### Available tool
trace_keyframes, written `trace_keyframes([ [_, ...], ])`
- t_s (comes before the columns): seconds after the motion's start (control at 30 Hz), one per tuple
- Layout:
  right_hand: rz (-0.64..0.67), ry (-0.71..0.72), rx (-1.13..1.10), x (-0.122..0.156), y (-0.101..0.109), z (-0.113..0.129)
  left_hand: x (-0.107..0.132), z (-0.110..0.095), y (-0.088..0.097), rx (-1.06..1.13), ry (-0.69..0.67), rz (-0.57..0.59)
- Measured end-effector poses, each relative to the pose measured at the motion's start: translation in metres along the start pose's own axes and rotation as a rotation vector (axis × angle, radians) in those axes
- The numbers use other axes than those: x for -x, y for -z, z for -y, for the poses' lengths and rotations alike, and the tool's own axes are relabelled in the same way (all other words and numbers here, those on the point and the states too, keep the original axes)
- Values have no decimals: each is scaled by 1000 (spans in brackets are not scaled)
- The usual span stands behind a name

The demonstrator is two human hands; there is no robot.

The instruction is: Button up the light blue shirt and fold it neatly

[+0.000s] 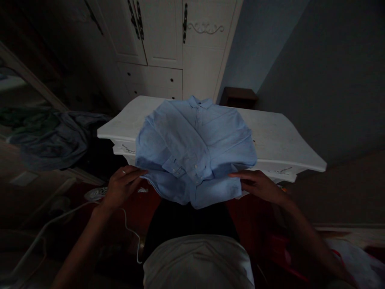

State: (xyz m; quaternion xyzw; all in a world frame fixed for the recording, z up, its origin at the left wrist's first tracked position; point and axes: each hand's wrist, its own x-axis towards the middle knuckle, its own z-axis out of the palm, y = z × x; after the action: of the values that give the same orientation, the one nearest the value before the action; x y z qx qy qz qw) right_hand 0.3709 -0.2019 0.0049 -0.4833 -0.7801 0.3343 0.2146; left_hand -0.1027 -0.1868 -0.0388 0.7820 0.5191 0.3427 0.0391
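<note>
A light blue button-up shirt (183, 128) lies front side up across a white table (279, 136), its collar at the far edge. Both sleeves are folded inward over the front, with the buttoned cuffs near the middle. Its lower hem hangs over the near edge. My left hand (122, 184) pinches the hem at the left side, a ring on one finger. At the right side my right hand (258, 184) holds the hem between thumb and fingers.
Behind the table stands a white wardrobe (162, 36). Dark clothes (57, 136) are heaped at the left. A white cable (54, 220) runs on the left, near a shoe (95, 194) on the red floor. A small brown box-like piece (239, 95) sits beyond the table.
</note>
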Motion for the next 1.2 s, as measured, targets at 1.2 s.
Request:
trace_keyframes([
  [1.2, 319, 314, -19, -43, 36, 9, -27, -8, 26, 350, 278, 459],
])
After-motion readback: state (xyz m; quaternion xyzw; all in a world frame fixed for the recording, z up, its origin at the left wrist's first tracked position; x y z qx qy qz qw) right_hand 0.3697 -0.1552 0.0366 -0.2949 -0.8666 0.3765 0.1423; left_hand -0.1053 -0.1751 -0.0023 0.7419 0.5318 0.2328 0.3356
